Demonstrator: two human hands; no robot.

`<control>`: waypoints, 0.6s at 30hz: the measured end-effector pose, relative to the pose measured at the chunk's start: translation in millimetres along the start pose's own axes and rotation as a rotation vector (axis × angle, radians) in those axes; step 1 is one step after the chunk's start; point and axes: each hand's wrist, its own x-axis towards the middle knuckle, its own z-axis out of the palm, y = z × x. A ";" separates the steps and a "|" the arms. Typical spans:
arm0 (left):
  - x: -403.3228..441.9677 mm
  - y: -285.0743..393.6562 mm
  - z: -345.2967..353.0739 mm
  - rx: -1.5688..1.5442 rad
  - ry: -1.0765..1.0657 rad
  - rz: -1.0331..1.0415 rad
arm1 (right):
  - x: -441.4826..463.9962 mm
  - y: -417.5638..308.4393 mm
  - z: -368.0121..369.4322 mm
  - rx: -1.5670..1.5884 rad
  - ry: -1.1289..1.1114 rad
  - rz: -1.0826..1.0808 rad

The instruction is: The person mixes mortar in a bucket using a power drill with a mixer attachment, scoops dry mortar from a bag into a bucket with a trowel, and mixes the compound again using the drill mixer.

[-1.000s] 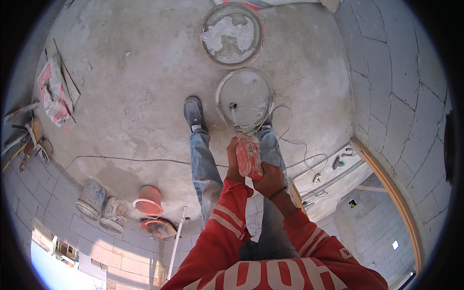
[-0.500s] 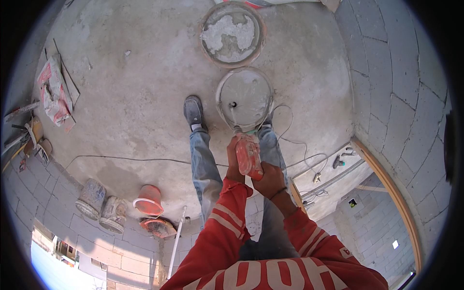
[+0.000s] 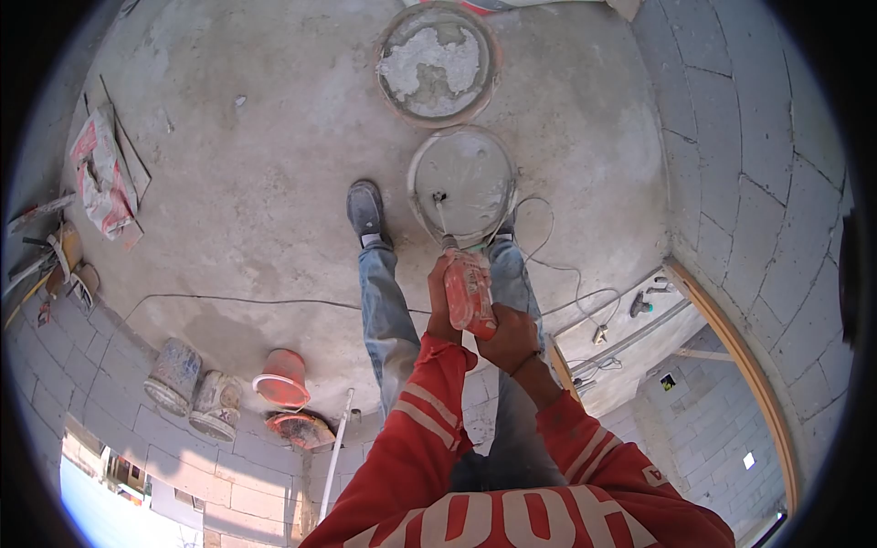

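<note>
A red power drill [image 3: 470,294], smeared with grey, is held in both hands in front of my legs. My left hand [image 3: 441,290] is wrapped around its front side, near the chuck. At the back, my right hand [image 3: 512,339] is closed on the rear handle. A thin mixing shaft [image 3: 443,217] runs from the drill into a round bucket [image 3: 413,196] between my feet. Wet grey mortar [image 3: 470,178] fills the bucket, with a small dark hollow where the shaft enters. The shaft's lower end is hidden in the mortar.
Beyond the bucket stands a second round tub [image 3: 388,96] with pale, lumpy material. A cable [image 3: 265,300] crosses the concrete floor and loops right of the bucket. Dirty buckets [image 3: 174,373], a red bucket [image 3: 282,376] and a torn bag [image 3: 103,173] lie left. A wooden frame [image 3: 744,374] stands right.
The hollow around the shaft and the mortar's surface marks have shifted slightly. Both hands and the drill stay almost in place.
</note>
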 end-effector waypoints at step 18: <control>-1.6 1.5 1.0 0.002 0.008 0.028 | 0.3 -4.4 -0.5 0.046 0.032 -0.055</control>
